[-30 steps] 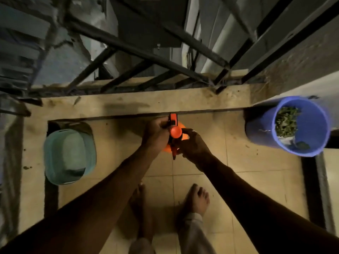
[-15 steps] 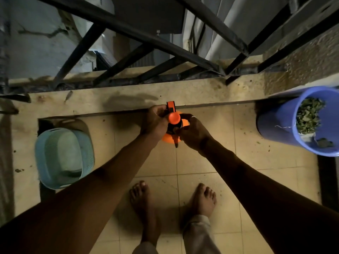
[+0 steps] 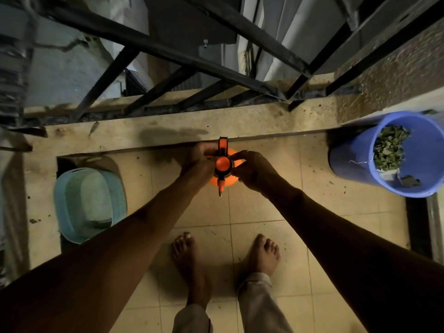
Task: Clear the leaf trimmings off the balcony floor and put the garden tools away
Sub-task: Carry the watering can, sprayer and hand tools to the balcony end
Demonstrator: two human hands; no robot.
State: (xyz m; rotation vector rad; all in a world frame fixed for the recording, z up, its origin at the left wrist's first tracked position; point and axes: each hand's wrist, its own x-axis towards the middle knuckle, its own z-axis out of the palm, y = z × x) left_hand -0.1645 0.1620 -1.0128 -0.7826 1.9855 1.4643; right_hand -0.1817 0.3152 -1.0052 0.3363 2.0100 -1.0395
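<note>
I hold an orange spray bottle with a black-and-orange pump top in front of me, above the tiled floor. My left hand grips its left side near the handle. My right hand curls round its right side, fingers at the cap. The nozzle points toward me. A blue bucket at the right holds a heap of green leaf trimmings. Small leaf specks dot the floor tiles near the bucket.
A light teal plastic basket stands at the left by the raised concrete ledge. Black metal railing bars rise beyond the ledge. My bare feet stand on the tiles below the bottle.
My view has tilted and shifted slightly; the bottle stays between both hands, which have adjusted their hold a little around its top.
</note>
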